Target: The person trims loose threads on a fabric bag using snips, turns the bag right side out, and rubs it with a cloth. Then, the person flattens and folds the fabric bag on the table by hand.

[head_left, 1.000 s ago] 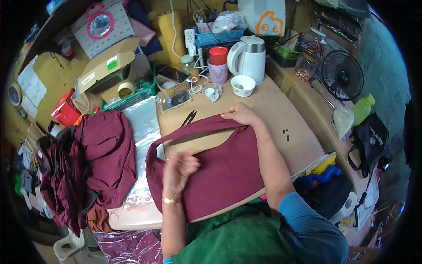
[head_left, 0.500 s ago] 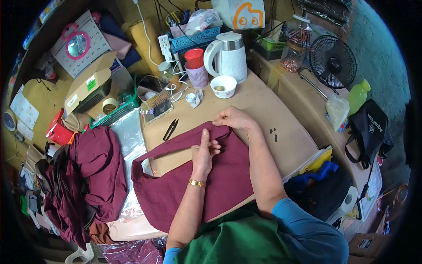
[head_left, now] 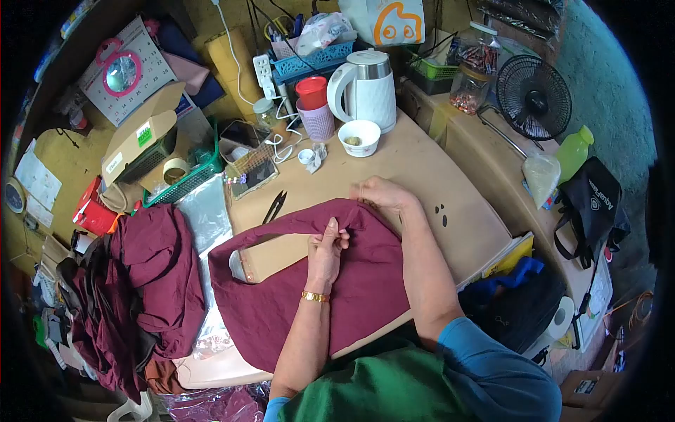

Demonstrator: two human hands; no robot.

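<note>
A maroon cloth bag (head_left: 281,316) with a long looped strap lies spread over the front of the table. My left hand (head_left: 328,254), with a gold watch on its wrist, is closed on the bag's cloth near the base of the strap. At the bag's upper right edge is my right hand (head_left: 383,195). Its fingers are drawn together in a pinch and slightly blurred; whatever they hold is too small to make out. Black thread snips (head_left: 275,207) lie on the table just beyond the strap.
More maroon cloth (head_left: 160,274) is heaped at the left beside clear plastic (head_left: 211,211). Along the back stand a white kettle (head_left: 373,95), a white bowl (head_left: 358,138) and a green basket (head_left: 186,179). Small dark bits (head_left: 441,214) lie right of my right arm.
My left hand has closed from loose fingers onto the cloth. The strap's upper edge has shifted and bunched, and my right hand has moved slightly right.
</note>
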